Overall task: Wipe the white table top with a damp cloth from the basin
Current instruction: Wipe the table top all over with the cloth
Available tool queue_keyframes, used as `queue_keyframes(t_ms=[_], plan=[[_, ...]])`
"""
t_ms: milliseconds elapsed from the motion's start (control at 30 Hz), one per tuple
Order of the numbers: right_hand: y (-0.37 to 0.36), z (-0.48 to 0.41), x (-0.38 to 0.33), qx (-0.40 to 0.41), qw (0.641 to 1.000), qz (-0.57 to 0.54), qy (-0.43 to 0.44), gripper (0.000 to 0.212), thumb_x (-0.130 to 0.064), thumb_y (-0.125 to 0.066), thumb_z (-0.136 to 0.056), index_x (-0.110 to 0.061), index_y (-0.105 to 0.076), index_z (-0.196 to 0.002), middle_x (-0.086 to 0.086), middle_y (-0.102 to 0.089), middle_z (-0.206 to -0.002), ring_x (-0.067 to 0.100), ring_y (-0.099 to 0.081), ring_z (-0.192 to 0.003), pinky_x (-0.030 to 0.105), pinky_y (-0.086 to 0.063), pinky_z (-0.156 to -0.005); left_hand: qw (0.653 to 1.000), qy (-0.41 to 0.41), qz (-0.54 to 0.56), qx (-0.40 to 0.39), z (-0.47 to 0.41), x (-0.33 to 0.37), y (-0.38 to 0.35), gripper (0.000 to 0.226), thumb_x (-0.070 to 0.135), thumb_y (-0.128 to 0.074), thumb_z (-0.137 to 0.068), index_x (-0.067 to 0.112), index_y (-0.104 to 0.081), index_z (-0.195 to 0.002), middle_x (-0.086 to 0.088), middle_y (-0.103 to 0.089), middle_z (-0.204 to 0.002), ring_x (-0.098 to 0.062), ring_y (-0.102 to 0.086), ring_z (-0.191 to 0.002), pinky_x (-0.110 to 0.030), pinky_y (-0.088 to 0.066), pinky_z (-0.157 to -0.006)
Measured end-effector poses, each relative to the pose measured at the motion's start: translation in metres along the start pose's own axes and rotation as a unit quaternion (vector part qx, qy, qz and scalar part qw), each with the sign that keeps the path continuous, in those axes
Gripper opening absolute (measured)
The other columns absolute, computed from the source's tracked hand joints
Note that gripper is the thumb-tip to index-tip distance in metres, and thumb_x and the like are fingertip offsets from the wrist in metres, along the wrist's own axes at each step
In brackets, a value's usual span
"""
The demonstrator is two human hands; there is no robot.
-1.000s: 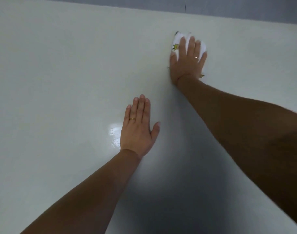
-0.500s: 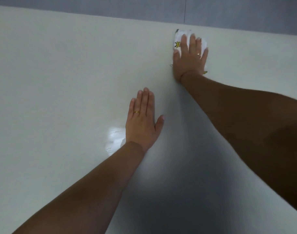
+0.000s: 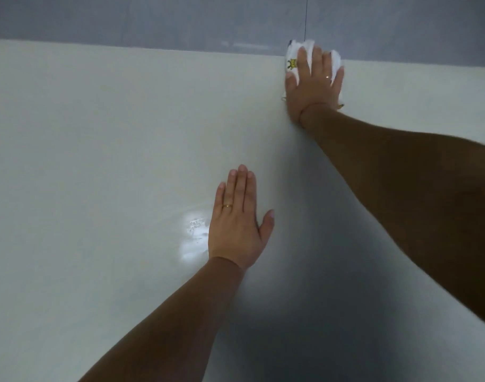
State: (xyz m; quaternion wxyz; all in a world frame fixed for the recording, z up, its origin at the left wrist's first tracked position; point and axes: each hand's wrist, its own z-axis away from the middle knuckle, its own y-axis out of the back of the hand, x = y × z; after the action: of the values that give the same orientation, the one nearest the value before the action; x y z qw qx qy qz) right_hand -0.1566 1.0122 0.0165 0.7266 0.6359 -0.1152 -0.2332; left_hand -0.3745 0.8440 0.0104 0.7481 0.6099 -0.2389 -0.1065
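Head view shows the right hand (image 3: 313,86) spread flat, pressing the white cloth (image 3: 292,55) onto the white table top (image 3: 98,133) at its far edge, a corner of cloth poking past that edge. Nearer than the cloth, the left hand (image 3: 237,227) lies flat and empty, fingers together, beside a wet sheen (image 3: 193,235). Wiping looks under way; how much remains I cannot tell, and no basin shows.

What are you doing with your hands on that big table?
A person is wiping a glossy white table top. The right hand presses a small white cloth with a yellow print flat at the table's far edge, arm stretched out. The left hand lies flat and empty nearer the body, beside a bright shiny patch. No basin is in view.
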Motion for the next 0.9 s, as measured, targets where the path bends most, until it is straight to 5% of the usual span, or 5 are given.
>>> queue_keyframes(t_ms=[67,233,500,733,900], plan=[[-0.005,0.010,-0.023,-0.004,1.000,-0.004,-0.010,0.057,-0.041,-0.014,-0.100,-0.022,-0.001,-0.152,0.005,0.004,-0.160,0.025,0.006,-0.147,0.050,0.005,-0.117,1.000,0.001,-0.002,-0.002,0.001,0.000,0.000,0.074,0.050,-0.025,-0.096,0.006,-0.005,-0.153,-0.010,0.000,-0.161,-0.022,0.006,-0.149,-0.036,0.003,-0.121],[0.000,0.016,-0.003,-0.027,0.974,0.054,0.216,0.054,-0.040,-0.021,-0.101,-0.024,-0.009,-0.152,0.002,-0.005,-0.161,0.022,-0.002,-0.147,0.046,0.000,-0.117,1.000,0.000,-0.011,-0.001,0.001,-0.001,-0.001,0.074,0.050,-0.024,-0.096,0.006,-0.006,-0.153,-0.010,-0.001,-0.161,-0.022,0.004,-0.149,-0.037,0.002,-0.121],[0.009,0.002,0.074,0.002,0.997,0.009,-0.082,0.056,-0.040,-0.015,-0.100,-0.021,-0.001,-0.152,0.006,0.004,-0.160,0.027,0.005,-0.147,0.051,0.002,-0.117,1.000,0.005,-0.016,-0.001,0.001,0.002,-0.003,0.074,0.050,-0.023,-0.095,0.005,-0.008,-0.152,-0.011,-0.003,-0.161,-0.024,0.002,-0.149,-0.038,0.000,-0.121],[-0.002,0.052,0.035,-0.022,0.980,0.045,0.190,0.054,-0.035,-0.025,-0.101,-0.022,-0.011,-0.151,0.003,-0.006,-0.160,0.022,-0.004,-0.147,0.046,-0.001,-0.117,0.999,0.016,-0.032,-0.025,0.002,0.003,0.002,0.074,0.052,-0.012,-0.094,0.008,0.003,-0.152,-0.010,0.004,-0.161,-0.022,0.010,-0.148,-0.036,0.007,-0.120],[0.007,0.059,0.125,-0.004,1.000,0.017,0.021,0.054,-0.034,-0.022,-0.101,-0.024,-0.008,-0.152,0.003,-0.003,-0.161,0.021,0.000,-0.147,0.046,0.002,-0.118,0.999,0.029,0.036,0.009,0.028,0.016,0.005,0.071,0.046,-0.027,-0.096,0.004,-0.015,-0.151,-0.013,-0.011,-0.160,-0.025,-0.003,-0.149,-0.039,-0.002,-0.121]])
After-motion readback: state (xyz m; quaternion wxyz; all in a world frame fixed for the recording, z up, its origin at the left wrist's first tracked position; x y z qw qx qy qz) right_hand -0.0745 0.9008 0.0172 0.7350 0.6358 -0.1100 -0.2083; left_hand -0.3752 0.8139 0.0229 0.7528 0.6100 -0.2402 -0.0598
